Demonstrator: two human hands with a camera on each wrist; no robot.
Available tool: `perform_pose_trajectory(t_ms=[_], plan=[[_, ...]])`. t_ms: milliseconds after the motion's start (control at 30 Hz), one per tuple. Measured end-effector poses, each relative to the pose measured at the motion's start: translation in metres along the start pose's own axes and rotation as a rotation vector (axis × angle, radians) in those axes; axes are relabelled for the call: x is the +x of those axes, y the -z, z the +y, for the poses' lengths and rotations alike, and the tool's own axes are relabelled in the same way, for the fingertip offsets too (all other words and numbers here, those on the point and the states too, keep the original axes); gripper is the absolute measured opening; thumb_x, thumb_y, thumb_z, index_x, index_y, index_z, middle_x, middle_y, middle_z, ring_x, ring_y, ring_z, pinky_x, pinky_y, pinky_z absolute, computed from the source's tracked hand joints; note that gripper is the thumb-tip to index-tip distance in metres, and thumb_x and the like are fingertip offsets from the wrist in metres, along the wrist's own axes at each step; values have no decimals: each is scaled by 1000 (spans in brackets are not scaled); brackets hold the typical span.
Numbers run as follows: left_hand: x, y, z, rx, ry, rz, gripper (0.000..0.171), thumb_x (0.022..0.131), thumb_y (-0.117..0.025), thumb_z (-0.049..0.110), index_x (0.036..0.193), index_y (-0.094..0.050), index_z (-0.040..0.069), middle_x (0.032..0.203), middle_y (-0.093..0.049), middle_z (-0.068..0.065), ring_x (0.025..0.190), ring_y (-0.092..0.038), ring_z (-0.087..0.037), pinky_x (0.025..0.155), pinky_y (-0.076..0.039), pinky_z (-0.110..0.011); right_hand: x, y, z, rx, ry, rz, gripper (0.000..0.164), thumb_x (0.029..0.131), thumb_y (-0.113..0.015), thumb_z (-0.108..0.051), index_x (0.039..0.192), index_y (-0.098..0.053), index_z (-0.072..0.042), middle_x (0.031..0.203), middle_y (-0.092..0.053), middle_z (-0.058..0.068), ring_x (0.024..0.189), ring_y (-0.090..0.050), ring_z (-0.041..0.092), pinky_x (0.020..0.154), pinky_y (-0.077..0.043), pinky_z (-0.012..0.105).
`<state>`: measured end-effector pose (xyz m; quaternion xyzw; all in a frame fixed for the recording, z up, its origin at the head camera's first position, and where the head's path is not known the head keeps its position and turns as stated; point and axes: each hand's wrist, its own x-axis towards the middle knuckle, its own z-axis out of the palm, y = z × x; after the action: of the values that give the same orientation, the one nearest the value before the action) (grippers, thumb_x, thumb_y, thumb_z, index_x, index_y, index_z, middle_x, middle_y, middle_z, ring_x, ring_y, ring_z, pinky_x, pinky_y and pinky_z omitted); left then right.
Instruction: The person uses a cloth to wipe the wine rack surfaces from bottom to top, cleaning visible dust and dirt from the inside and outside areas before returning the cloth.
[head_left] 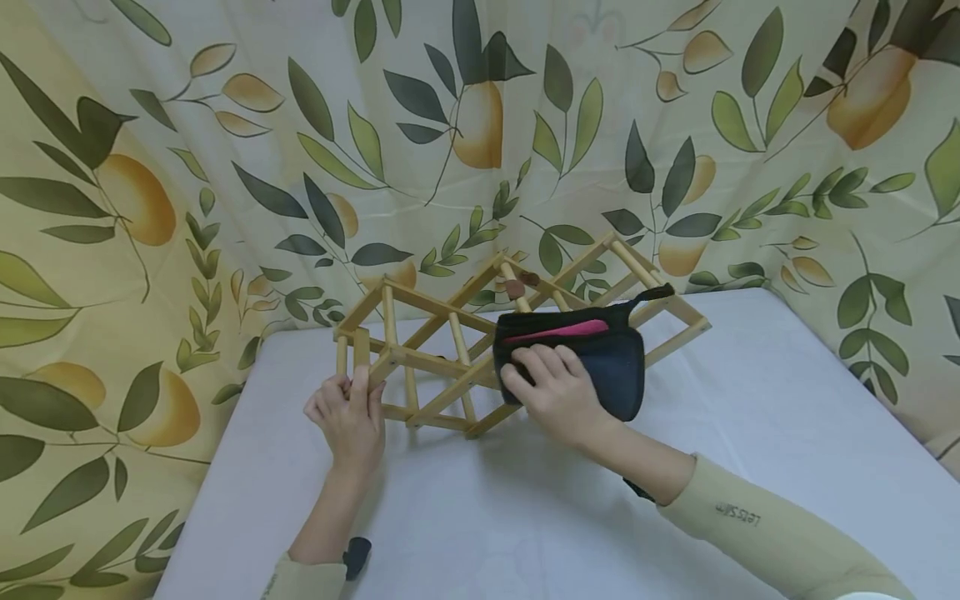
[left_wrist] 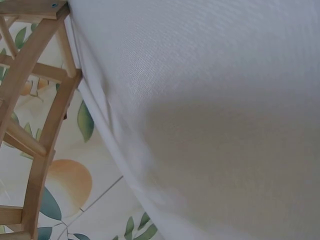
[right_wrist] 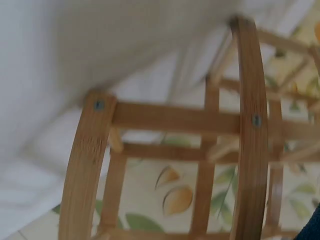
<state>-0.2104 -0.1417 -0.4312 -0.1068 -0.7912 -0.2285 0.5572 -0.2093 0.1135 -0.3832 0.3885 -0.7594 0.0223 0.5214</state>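
Note:
A wooden folding lattice rack (head_left: 450, 367), with crossed slats and round dowels, stands on the table. My left hand (head_left: 351, 417) grips its left end at the front corner. In the right wrist view the slats (right_wrist: 172, 119) of the rack fill much of the frame. My right hand (head_left: 558, 392) holds a small dark navy pouch (head_left: 618, 375) in front of the right half of the rack. Something pink (head_left: 558, 332) shows at the pouch's opening, and a black strap sticks out at its top right. The pouch hides part of the rack behind it.
A white cloth covers the table (head_left: 487, 525). Behind it and at both sides hangs a curtain (head_left: 420, 167) printed with leaves and orange fruit. Two small brown pieces (head_left: 516, 288) sit on an upper dowel of the rack.

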Motion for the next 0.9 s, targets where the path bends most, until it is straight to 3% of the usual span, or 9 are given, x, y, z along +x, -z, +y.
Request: perform_pose_trajectory(t_ms=[133,367,467,667,900], plan=[[2,1,1,1,3,2,31,92,-43,37,101,-48,8,81,-33,-12,71,-33,-29,68,-18,-45,2,0,4,-19,-37,46,14,92,-44,-6,87,-56,-9,90,-58,11,82,-54,27,71,-37,37],[1,1,1,-2,25,-24,30,92,-41,37,102,-48,10,81,-33,-12,71,-34,-29,69,-19,-45,-2,-18,-23,-64,133,13,15,94,-44,-7,85,-54,-13,88,-60,5,76,-54,20,69,-40,31],[0,0,0,-7,25,-30,30,93,-41,37,103,-48,10,81,-33,-12,71,-34,-29,69,-19,-46,-3,-21,-30,-48,157,-20,15,94,-44,-9,85,-54,-14,89,-61,4,77,-54,19,70,-41,30],[1,-2,-1,-14,19,-22,30,92,-43,37,101,-48,10,81,-34,-13,71,-34,-30,68,-20,-45,1,0,-21,-7,78,-46,18,96,-40,-9,87,-55,-13,93,-60,6,83,-54,23,72,-39,33],[3,-3,-4,-14,15,-19,31,92,-43,38,102,-48,9,80,-34,-14,72,-35,-31,68,-21,-46,25,38,18,18,-72,138,10,92,-47,-10,86,-55,-7,91,-59,13,82,-52,31,69,-32,40]])
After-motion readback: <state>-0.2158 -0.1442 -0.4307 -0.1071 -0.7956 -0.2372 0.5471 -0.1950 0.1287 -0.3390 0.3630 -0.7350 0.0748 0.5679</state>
